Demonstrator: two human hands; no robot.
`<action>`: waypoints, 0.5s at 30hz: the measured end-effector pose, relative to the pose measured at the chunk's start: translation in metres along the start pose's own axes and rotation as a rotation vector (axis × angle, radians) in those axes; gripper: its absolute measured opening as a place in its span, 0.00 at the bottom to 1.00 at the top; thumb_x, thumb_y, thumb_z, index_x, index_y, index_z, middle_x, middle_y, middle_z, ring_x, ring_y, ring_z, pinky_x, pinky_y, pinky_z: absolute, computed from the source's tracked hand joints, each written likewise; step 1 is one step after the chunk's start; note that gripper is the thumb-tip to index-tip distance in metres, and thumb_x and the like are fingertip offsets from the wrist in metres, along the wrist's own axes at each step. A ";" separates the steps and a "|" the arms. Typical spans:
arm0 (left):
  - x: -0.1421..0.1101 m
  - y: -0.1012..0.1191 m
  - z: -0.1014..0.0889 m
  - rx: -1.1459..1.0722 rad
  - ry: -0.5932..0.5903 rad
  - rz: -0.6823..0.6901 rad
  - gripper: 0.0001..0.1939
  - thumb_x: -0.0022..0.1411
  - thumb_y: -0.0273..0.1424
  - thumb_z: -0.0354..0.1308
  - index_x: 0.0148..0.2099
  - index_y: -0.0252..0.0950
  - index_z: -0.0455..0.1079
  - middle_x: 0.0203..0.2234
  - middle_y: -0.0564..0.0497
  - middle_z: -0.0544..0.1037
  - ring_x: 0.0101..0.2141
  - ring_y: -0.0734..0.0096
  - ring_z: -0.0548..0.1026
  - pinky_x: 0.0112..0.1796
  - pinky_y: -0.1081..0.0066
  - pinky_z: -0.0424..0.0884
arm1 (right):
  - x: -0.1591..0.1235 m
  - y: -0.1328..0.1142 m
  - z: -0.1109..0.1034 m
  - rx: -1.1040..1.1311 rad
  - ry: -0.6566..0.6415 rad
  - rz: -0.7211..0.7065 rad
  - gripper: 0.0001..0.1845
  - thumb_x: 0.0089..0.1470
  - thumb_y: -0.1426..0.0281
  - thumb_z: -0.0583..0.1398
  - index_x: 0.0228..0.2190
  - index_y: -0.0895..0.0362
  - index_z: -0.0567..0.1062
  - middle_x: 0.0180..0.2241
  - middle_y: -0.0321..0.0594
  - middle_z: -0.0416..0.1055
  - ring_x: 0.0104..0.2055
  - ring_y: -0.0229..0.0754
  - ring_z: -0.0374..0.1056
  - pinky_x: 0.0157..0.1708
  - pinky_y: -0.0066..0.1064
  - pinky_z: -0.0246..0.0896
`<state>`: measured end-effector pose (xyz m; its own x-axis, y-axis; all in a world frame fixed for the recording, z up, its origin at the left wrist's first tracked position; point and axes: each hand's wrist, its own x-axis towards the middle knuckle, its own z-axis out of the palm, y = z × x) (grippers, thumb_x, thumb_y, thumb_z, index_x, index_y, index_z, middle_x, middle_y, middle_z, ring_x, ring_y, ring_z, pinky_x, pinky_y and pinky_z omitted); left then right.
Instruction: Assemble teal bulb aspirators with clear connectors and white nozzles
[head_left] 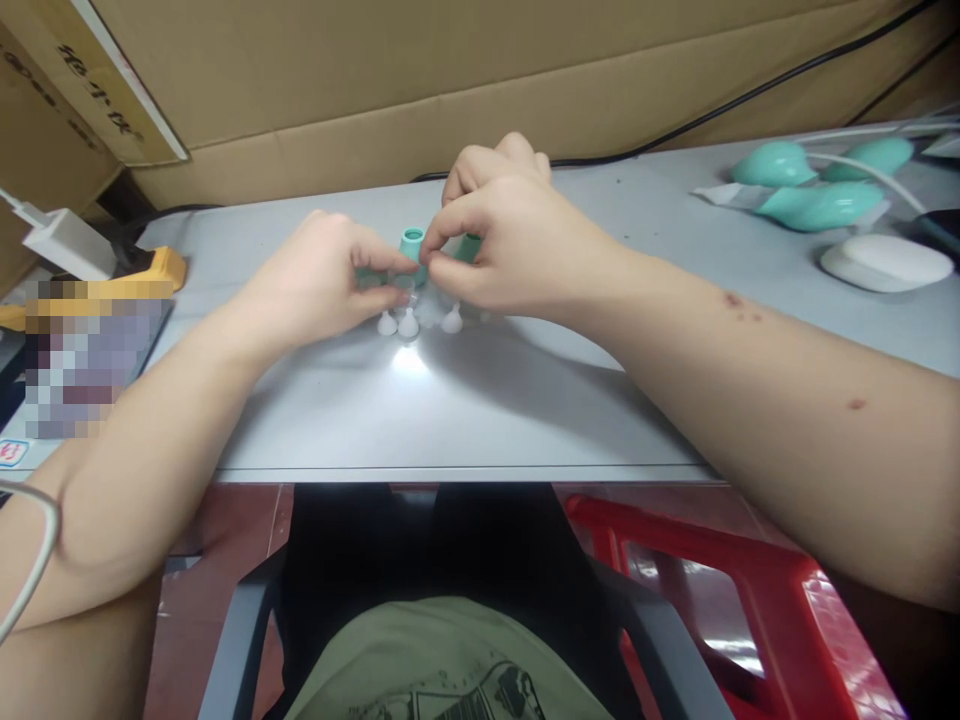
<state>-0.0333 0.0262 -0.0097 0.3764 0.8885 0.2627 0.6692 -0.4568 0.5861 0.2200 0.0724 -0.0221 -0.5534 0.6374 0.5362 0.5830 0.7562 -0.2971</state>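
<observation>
My left hand (330, 275) and my right hand (502, 245) meet over the middle of the grey table (465, 400). Both are closed in a pinch around a small teal cylindrical part (412, 243) held between them. A second teal piece (470, 247) shows inside my right hand's fingers. Just below the hands, several small white cone-shaped tips (409, 323) stand on the table.
Teal bulb-shaped items (817, 205) and a white oval object (885, 262) lie at the far right. A white charger (64, 243) and a yellow object (161, 268) sit at the left. Cardboard walls (450, 90) stand behind. A red plastic crate (750, 600) sits below the table edge.
</observation>
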 end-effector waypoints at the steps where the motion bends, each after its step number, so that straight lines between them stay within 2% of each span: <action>1: -0.001 0.001 0.000 0.003 -0.002 -0.004 0.10 0.71 0.43 0.80 0.49 0.49 1.00 0.41 0.47 0.95 0.38 0.49 0.85 0.53 0.50 0.83 | -0.001 0.000 -0.001 -0.002 0.005 0.006 0.09 0.61 0.74 0.72 0.30 0.47 0.87 0.48 0.52 0.83 0.65 0.76 0.76 0.68 0.75 0.70; 5: -0.004 0.004 -0.004 0.006 0.021 -0.010 0.14 0.75 0.48 0.77 0.51 0.48 0.99 0.42 0.47 0.95 0.37 0.51 0.85 0.46 0.52 0.83 | -0.005 0.000 -0.004 -0.013 0.013 -0.025 0.13 0.68 0.74 0.69 0.33 0.46 0.89 0.48 0.50 0.85 0.66 0.73 0.77 0.68 0.72 0.72; 7: -0.007 0.007 -0.009 0.010 0.069 0.043 0.16 0.77 0.50 0.76 0.52 0.47 0.99 0.46 0.45 0.96 0.41 0.50 0.88 0.43 0.54 0.82 | -0.006 0.000 -0.006 -0.024 0.006 -0.035 0.12 0.70 0.73 0.69 0.35 0.47 0.90 0.48 0.49 0.85 0.65 0.72 0.77 0.67 0.71 0.73; 9: -0.010 0.011 -0.018 0.059 0.079 0.134 0.16 0.77 0.50 0.77 0.52 0.47 0.98 0.46 0.46 0.96 0.42 0.51 0.88 0.42 0.57 0.81 | -0.007 0.000 -0.008 -0.034 -0.020 -0.038 0.11 0.69 0.74 0.70 0.36 0.49 0.91 0.48 0.51 0.85 0.64 0.73 0.77 0.67 0.71 0.72; 12: -0.014 0.014 -0.030 0.195 -0.010 0.247 0.11 0.73 0.46 0.80 0.48 0.47 0.97 0.39 0.50 0.93 0.34 0.59 0.82 0.37 0.60 0.73 | -0.008 0.000 -0.009 -0.022 -0.022 -0.068 0.11 0.68 0.76 0.70 0.36 0.51 0.92 0.47 0.52 0.86 0.64 0.73 0.77 0.67 0.70 0.71; 15: -0.014 0.011 -0.034 0.285 -0.119 0.272 0.05 0.72 0.37 0.80 0.49 0.48 0.97 0.39 0.53 0.93 0.31 0.63 0.77 0.37 0.61 0.68 | -0.010 -0.002 -0.007 0.003 0.000 -0.104 0.12 0.70 0.73 0.69 0.35 0.49 0.91 0.46 0.50 0.87 0.64 0.72 0.78 0.66 0.67 0.71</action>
<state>-0.0531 0.0106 0.0196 0.6246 0.7296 0.2785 0.6792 -0.6835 0.2675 0.2285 0.0634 -0.0213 -0.6110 0.5552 0.5643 0.5204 0.8188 -0.2422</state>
